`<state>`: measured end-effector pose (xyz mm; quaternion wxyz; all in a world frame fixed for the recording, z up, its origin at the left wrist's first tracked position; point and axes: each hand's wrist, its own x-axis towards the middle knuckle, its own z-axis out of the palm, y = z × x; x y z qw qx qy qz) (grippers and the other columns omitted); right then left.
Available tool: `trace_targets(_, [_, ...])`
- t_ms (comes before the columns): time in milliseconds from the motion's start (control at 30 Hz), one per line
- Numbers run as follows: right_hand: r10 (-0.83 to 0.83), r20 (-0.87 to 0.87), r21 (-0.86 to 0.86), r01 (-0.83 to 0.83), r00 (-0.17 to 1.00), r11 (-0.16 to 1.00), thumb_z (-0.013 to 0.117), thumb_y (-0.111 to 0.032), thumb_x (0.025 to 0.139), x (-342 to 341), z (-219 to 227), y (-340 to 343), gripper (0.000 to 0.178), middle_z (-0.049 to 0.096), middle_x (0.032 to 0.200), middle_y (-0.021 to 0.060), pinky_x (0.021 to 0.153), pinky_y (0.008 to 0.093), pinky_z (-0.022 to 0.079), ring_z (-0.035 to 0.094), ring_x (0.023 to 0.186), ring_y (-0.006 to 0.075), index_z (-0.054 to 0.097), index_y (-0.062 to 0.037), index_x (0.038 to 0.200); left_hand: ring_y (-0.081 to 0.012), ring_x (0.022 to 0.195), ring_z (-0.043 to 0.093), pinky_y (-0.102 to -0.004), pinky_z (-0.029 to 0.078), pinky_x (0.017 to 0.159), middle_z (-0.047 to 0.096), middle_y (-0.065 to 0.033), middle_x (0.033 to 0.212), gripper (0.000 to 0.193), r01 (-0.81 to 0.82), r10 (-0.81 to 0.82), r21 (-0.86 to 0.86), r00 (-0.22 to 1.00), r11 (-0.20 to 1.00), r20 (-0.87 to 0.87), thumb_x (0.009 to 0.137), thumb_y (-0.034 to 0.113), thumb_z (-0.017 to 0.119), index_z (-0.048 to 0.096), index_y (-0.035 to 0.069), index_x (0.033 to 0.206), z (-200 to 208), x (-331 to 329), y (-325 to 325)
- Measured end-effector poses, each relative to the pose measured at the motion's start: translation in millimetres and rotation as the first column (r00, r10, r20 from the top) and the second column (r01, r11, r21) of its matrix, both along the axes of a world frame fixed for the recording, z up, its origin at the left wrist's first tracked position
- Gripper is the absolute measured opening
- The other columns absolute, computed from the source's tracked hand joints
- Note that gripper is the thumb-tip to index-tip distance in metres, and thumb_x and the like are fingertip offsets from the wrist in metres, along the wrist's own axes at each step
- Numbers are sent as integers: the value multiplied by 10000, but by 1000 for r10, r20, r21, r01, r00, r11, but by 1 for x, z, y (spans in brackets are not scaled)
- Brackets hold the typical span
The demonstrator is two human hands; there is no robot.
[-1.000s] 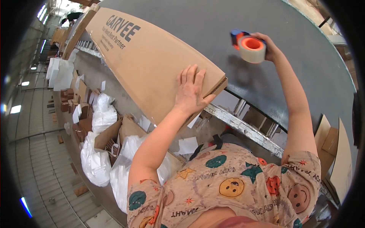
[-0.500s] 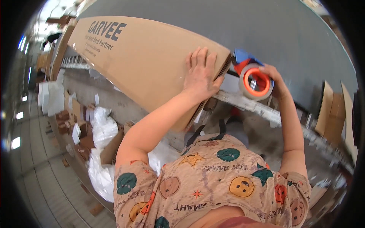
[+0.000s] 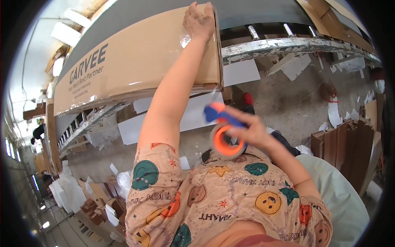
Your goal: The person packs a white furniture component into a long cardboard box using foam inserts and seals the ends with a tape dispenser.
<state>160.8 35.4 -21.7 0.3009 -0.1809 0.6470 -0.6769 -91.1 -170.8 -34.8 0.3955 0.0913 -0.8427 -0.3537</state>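
A long brown cardboard box (image 3: 140, 53) lies across the roller conveyor, its end face toward the right. My left hand (image 3: 199, 21) rests on the far right corner of its top, fingers stretched toward the far edge. In front of the box's near right corner, my right hand (image 3: 253, 129) is closed round a tape dispenser (image 3: 227, 116), blue and orange with a roll on an orange core. Motion blurs the dispenser. A strip of clear tape (image 3: 214, 94) seems to run between it and the box's lower corner. Shiny tape also shows on the box top near my left wrist.
The conveyor's pale worn rail (image 3: 288, 44) runs along the box's right. White sheets (image 3: 242, 73) lie on the floor below. Brown flattened cartons (image 3: 343, 144) stand at right, beside a pale green covered thing (image 3: 333, 185). Cardboard and white packing scraps lie at lower left.
My left hand has slid to the box's far corner. My right hand brought the dispenser from beyond the box's end down toward my body. The view has turned, showing more floor at right.
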Motion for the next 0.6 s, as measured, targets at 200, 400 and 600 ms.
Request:
trace_targets(200, [94, 220, -181, -54, 971, 982, 682, -403, 802, -57, 5, -61, 533, 650, 1037, 94, 876, 277, 449, 587, 977, 136, 607, -34, 1179, -263, 1220, 434, -562, 139, 1092, 556, -94, 1210, 560, 839, -447, -397, 536, 372, 716, 849, 546, 539, 688, 17, 951, 50, 98, 25])
trace_targets(400, [437, 103, 250, -448, 894, 858, 730, -408, 740, -59, -11, -97, 511, 662, 1031, 91, 904, 297, 427, 583, 974, 170, 650, -118, 1153, -248, 1336, 322, -501, 86, 1132, 466, -89, 1352, 726, 748, -329, -662, 616, -39, 716, 720, 501, 666, 511, 66, 1281, 67, 156, -36])
trace_targets(600, [355, 317, 224, -433, 879, 873, 762, -234, 696, -165, -29, 69, 504, 686, 952, 97, 776, 259, 488, 612, 847, 119, 644, 5, 1123, -332, 1401, 149, -515, 70, 1129, 247, -175, 1481, 1062, 810, -197, -405, 519, 424, 832, 651, 671, 644, 320, -30, 1380, 98, 117, -38])
